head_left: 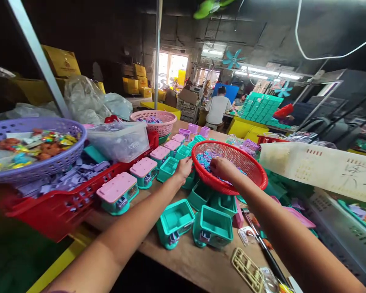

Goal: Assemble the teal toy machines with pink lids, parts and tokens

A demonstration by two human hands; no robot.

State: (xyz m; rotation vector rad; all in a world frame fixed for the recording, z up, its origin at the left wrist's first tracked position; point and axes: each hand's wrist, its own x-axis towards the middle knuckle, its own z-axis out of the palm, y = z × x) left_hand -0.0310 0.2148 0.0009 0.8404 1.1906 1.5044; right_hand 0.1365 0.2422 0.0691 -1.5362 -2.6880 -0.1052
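The red basket [232, 167] is a round, shallow mesh bowl, tilted toward the person, propped on teal boxes at the middle of the wooden table [201, 260]. It holds a heap of small blue-purple pieces [205, 159]. The right hand [221, 167] reaches in over the near rim, fingers curled down into the heap; whether it pinches a piece cannot be told. The left hand [184, 167] grips the basket's left rim, fingers closed on it.

Just near of the basket stand two open teal boxes [176, 219], with more packed under and beside it. To the left runs a row of four teal boxes with pink lids [117, 188], leading far toward a pink basket [154, 120]. Further left, a purple basket [33, 148] of mixed colourful bits sits over a red crate [61, 203]. A perforated white board [320, 167] lies to the right. Far off, one person in a white shirt [217, 109] sits facing away.
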